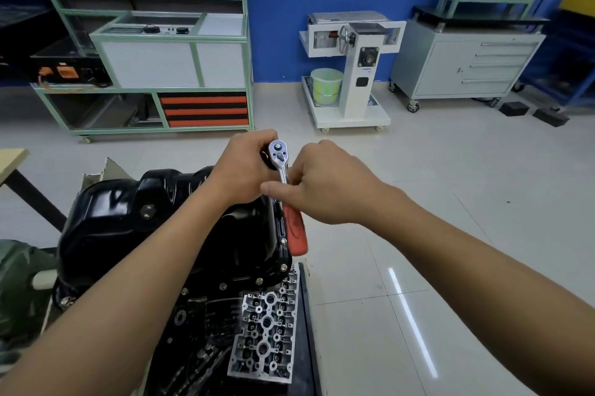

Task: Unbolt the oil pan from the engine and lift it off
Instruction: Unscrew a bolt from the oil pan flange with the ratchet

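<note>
Glossy black oil pan (154, 218) lower left, left hand (243, 170) curled round chrome ratchet (278, 155) head, right hand (325, 184) gripping its shaft, red handle below.

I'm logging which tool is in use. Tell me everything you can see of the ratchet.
The ratchet has a chrome head with a round button and small switch lever facing up, a slim chrome neck and a rubbery-looking red-orange grip. It is held over the far right edge of the black oil pan, head farthest, grip slanting down toward the person. The left hand holds it at the head; the right hand grips the neck, thumb across it. Anything under the head is hidden.
</note>
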Tool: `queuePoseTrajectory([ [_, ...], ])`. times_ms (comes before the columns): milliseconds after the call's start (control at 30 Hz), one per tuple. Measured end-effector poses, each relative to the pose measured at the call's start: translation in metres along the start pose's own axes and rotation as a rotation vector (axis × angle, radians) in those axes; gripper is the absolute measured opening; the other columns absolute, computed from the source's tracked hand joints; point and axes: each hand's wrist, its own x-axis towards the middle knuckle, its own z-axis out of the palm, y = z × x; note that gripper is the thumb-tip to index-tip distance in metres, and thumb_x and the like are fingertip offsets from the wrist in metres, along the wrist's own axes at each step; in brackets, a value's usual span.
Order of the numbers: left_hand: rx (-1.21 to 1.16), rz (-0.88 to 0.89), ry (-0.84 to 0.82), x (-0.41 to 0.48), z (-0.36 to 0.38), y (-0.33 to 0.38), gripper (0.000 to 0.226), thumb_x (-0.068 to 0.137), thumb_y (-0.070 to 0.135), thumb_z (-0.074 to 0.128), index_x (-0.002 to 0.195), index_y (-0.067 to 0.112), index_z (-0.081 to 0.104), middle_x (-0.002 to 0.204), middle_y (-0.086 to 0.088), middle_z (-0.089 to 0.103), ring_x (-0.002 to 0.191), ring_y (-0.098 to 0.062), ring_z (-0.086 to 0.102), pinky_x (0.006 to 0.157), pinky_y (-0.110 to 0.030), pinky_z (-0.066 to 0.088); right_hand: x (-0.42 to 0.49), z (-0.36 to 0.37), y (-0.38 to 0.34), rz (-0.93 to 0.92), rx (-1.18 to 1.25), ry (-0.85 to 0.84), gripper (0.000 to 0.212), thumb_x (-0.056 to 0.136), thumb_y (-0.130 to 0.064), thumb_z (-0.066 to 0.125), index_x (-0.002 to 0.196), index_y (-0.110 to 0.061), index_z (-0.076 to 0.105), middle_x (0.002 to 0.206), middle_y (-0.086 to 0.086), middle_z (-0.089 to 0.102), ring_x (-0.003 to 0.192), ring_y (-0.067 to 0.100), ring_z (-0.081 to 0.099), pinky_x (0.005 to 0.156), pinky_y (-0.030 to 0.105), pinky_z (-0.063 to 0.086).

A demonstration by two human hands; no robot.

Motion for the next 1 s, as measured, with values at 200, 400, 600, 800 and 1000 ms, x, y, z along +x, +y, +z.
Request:
queuePoseTrajectory([
  [200, -0.023, -0.005, -0.127, -0.004, 0.002, -0.004, 0.012, 0.075, 0.004, 0.081, 0.076, 0.009, 0.070, 0.071, -0.012, 0.066, 0.066, -0.030, 0.055, 0.063, -0.039, 0.047, -0.001, -0.027, 0.018, -0.042, 0.100, -0.144, 0.026, 0.074, -0.040, 0.084, 0.060, -0.021, 0.073, 0.046, -0.005, 0.054, 0.041, 0.010, 0.041, 0.045, 0.023, 0.036],
  [400, -0.084, 0.029, -0.290, -0.001, -0.002, -0.004, 0.010, 0.084, 0.008, 0.080, 0.085, 0.015, 0.073, 0.078, -0.003, 0.072, 0.065, -0.021, 0.060, 0.068, -0.036, 0.052, 0.031, -0.050, 0.037, -0.057, -0.313, 0.100, 0.012, 0.082, -0.031, 0.079, 0.094, -0.030, 0.080, 0.086, -0.009, 0.074, 0.081, 0.015, 0.063, 0.065, 0.027, 0.045],
  [600, -0.138, 0.007, -0.319, -0.001, -0.008, -0.005, 0.021, 0.077, 0.034, 0.081, 0.093, 0.025, 0.071, 0.093, 0.002, 0.076, 0.076, -0.040, 0.066, 0.075, -0.048, 0.056, 0.065, -0.021, 0.036, -0.252, -0.187, 0.180, 0.038, 0.094, -0.009, 0.059, 0.128, -0.023, 0.069, 0.142, -0.010, 0.059, 0.131, 0.019, 0.052, 0.106, 0.031, 0.040],
  [800, -0.145, -0.024, -0.260, -0.003, -0.009, -0.006, 0.028, 0.073, 0.031, 0.089, 0.092, 0.018, 0.073, 0.089, -0.001, 0.077, 0.070, -0.035, 0.067, 0.072, -0.048, 0.055, 0.061, -0.009, 0.051, -0.287, -0.109, 0.283, 0.034, 0.095, -0.013, 0.062, 0.128, -0.016, 0.068, 0.138, -0.004, 0.062, 0.121, 0.025, 0.056, 0.103, 0.036, 0.042],
  [1000, -0.125, -0.054, -0.208, -0.004, -0.006, -0.001, 0.028, 0.074, 0.017, 0.091, 0.090, 0.005, 0.072, 0.080, -0.004, 0.075, 0.056, -0.009, 0.059, 0.061, -0.027, 0.043, 0.032, -0.022, 0.079, -0.237, -0.132, 0.363, 0.020, 0.087, -0.036, 0.074, 0.101, -0.022, 0.078, 0.084, -0.007, 0.071, 0.088, 0.012, 0.042, 0.073, 0.037, 0.047],
])
